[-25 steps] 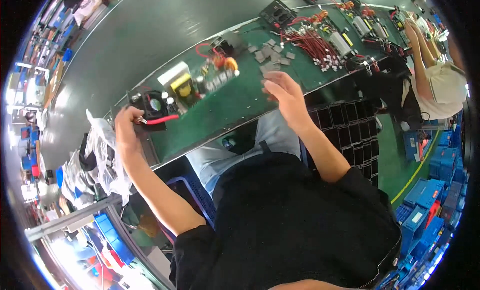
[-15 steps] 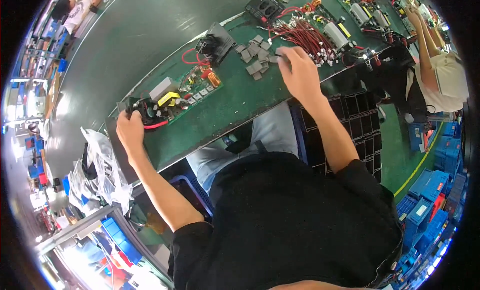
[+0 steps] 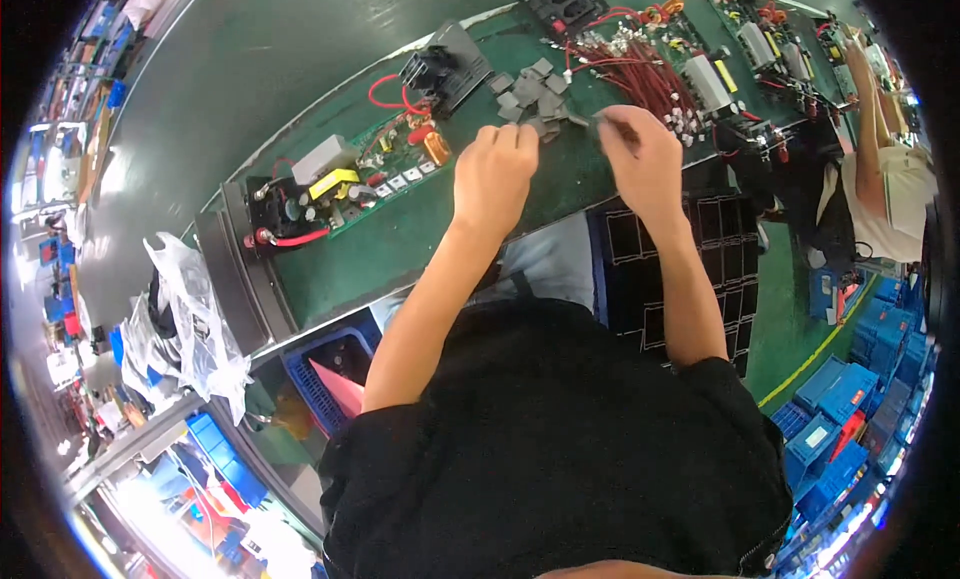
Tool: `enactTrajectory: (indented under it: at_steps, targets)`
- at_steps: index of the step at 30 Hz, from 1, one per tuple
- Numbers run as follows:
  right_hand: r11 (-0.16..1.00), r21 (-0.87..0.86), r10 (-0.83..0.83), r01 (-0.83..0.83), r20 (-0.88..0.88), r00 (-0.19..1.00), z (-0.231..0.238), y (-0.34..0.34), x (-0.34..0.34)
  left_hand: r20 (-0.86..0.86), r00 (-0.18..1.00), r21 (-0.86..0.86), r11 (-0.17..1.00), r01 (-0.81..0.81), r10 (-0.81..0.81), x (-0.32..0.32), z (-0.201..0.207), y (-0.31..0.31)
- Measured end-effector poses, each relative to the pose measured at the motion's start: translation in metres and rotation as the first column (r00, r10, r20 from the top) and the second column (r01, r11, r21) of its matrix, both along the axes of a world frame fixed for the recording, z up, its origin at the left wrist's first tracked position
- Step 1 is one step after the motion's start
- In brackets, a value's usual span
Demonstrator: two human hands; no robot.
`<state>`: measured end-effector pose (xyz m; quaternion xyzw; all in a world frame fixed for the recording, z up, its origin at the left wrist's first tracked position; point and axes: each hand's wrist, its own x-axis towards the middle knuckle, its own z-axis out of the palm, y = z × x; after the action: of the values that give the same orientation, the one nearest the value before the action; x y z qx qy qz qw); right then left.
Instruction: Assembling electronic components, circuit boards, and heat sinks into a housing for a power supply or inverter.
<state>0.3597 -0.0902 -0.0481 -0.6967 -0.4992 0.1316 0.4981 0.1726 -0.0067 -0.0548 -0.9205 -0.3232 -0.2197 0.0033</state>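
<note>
My left hand (image 3: 495, 176) is over the green bench mat with its fingers curled down, at the near edge of a loose pile of small grey pads (image 3: 530, 91). Its fingertips are hidden, so whatever they grip cannot be seen. To the right, my right hand (image 3: 643, 159) is closed in a pinch, with a small grey pad (image 3: 578, 119) at its fingertips. A green circuit board (image 3: 385, 186) lies left of my left hand, carrying a grey block, a yellow-wrapped part and a copper coil. Behind it stands a black socket panel (image 3: 460, 64) with a red wire.
A bundle of dark red wires (image 3: 645, 79) with white connectors lies beyond my right hand. More boards (image 3: 760, 49) continue rightward, where a co-worker's arm (image 3: 868, 119) reaches in. Black crates (image 3: 690, 249) stand below the bench edge. Plastic bags (image 3: 190, 319) hang at the left end.
My left hand has left the board's left end and moved right to beside the grey pads. My right hand has shifted slightly right and nearer, its fingers drawn together. The view has shifted a little.
</note>
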Motion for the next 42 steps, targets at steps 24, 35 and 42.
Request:
enactTrajectory:
  at_steps: [24,35,42]
  targets:
    - [0.888,0.038,0.074,-0.458,-0.995,0.06,0.023,-0.046,-0.084,-0.087,0.983,-0.009,0.986,-0.164,0.163,-0.145,0.039,0.019]
    - [0.885,-0.131,0.273,-0.447,-0.631,0.726,0.03,-0.032,-0.11,-0.133,0.959,0.017,0.968,-0.252,0.252,-0.148,0.05,0.024]
    - [0.893,0.107,0.404,-0.437,0.238,0.883,0.015,0.043,-0.147,-0.008,0.955,-0.018,0.955,-0.296,0.296,-0.154,0.039,0.021]
